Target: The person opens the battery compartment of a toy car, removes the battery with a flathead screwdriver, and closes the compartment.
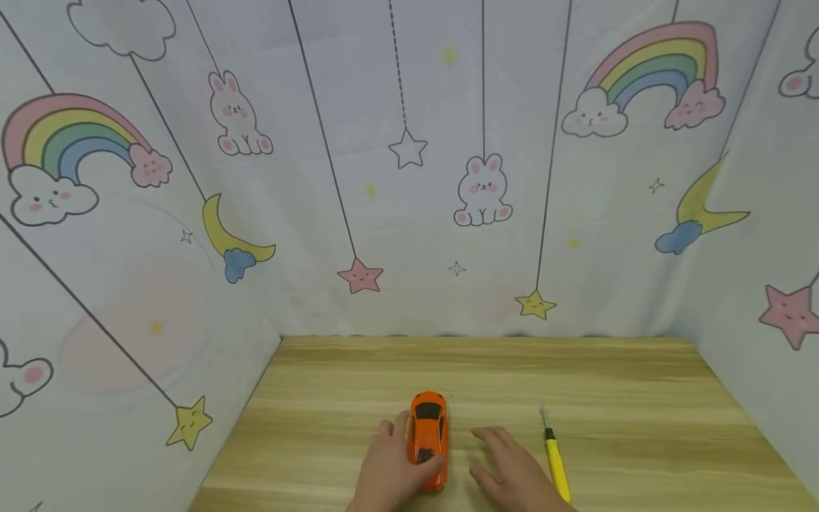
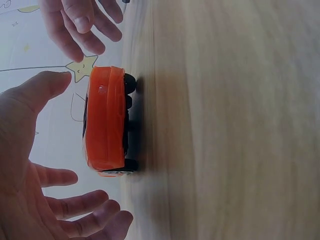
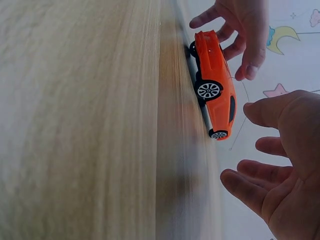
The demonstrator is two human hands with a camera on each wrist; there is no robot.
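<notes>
Wood-grain tabletop (image 1: 345, 370) below, pale fabric (image 1: 409, 227) around three sides. Standing on its wheels there, between both hands: orange toy car (image 1: 428, 432), set lengthwise toward the back. At its left flank, left hand (image 1: 392, 466) extended forward, fingers (image 2: 85, 204) loosely spread along that side, thumb over the near end in the head view; contact with the body impossible to tell. Across a gap on the other side, right hand (image 1: 515, 469) turned toward the car, fingers relaxed and parted, thumb held away from them.

On the car, glossy orange paint, dark windows above, black tyres around pale multi-spoke rims, shadow beneath in the left wrist view. Farther right, just beside the right hand, yellow-handled tool (image 1: 557, 469) lying flat, with black collar and thin metal shaft pointing toward the back. Beyond, on the fabric, printed rainbows (image 1: 668, 46), rabbits (image 1: 483, 188), crescent moons (image 1: 219, 231) and smiling stars (image 1: 360, 276).
</notes>
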